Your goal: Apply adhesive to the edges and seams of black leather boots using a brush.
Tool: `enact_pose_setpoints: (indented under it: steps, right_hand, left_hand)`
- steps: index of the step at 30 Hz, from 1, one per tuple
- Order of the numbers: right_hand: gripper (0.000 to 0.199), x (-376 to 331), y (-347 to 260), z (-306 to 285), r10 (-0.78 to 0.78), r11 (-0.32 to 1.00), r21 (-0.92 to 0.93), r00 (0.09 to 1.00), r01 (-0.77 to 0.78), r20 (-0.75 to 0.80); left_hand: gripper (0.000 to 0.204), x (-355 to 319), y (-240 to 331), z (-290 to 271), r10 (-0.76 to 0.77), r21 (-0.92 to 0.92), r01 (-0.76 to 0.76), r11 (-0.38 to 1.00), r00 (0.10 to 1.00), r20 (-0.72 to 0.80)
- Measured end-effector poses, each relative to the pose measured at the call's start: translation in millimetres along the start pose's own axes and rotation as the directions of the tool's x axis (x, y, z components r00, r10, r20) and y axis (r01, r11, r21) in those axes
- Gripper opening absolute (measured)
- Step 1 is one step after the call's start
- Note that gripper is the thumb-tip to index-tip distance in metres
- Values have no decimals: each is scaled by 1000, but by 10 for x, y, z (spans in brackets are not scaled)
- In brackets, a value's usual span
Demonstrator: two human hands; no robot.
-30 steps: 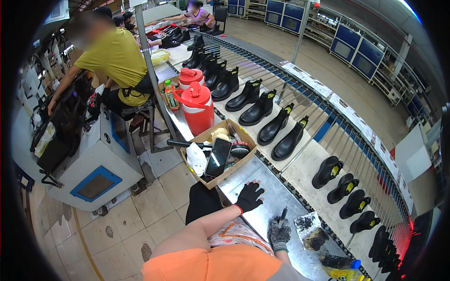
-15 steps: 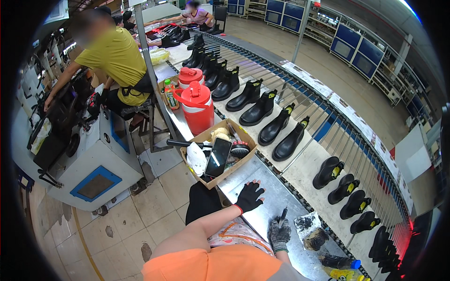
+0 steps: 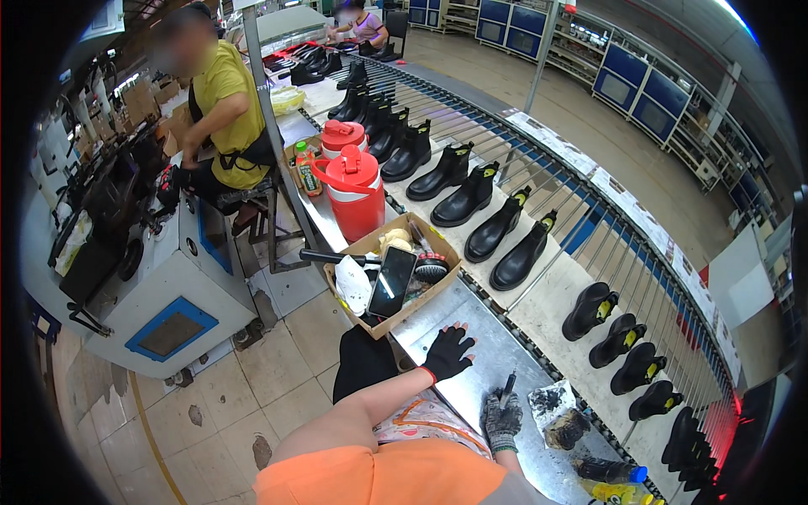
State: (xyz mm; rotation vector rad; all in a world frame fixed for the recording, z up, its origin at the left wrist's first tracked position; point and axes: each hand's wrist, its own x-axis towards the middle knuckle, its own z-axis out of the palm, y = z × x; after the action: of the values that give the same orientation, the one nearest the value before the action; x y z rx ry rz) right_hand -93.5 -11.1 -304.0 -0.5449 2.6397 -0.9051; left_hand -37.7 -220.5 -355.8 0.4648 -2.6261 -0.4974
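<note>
My left hand [image 3: 449, 352], in a black fingerless glove, lies flat on the metal tabletop [image 3: 443, 314] with its fingers spread and nothing in it. Lower right, my right hand [image 3: 503, 418] wears a dirty grey knit glove. Its fingers are closed round a slim black pen-like tool [image 3: 508, 385] that points upward; its exact kind is too small to tell. Beside that hand are a black-smeared white sheet [image 3: 551, 401] and a blackened wad of cloth or sponge [image 3: 567, 430]. A dark bottle with a blue cap [image 3: 609, 470] lies closer to me.
Black ankle boots [image 3: 523, 252] stand in rows along a curved roller conveyor [image 3: 589, 220]. A cardboard box [image 3: 412, 313] holds a phone [image 3: 392, 283], a brush [image 3: 431, 269] and other items. Red jugs [image 3: 357, 202] stand behind it. A co-worker in yellow [image 3: 231, 109] sits by a white machine [image 3: 168, 295].
The co-worker in yellow has turned and drawn the outstretched arm in toward the body. Arms reaching over the conveyor's far end are gone. My hands have stayed put.
</note>
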Motion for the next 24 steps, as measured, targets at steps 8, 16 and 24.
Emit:
enact_pose_setpoints:
  steps: [8,16,24]
  right_hand:
    - [22,-3,-20,1,-9,1000,13,1000,10,-13]
    - [23,83,194,164,107,993,52,994,-107,17]
    - [21,34,84,92,-158,978,-151,981,140,-114]
  left_hand:
    - [43,2,-9,24,-1,7,1,1000,1000,-21]
    - [44,8,-15,17,2,17,-2,1000,1000,-12]
    - [44,13,-24,31,12,21,-12,1000,999,-33]
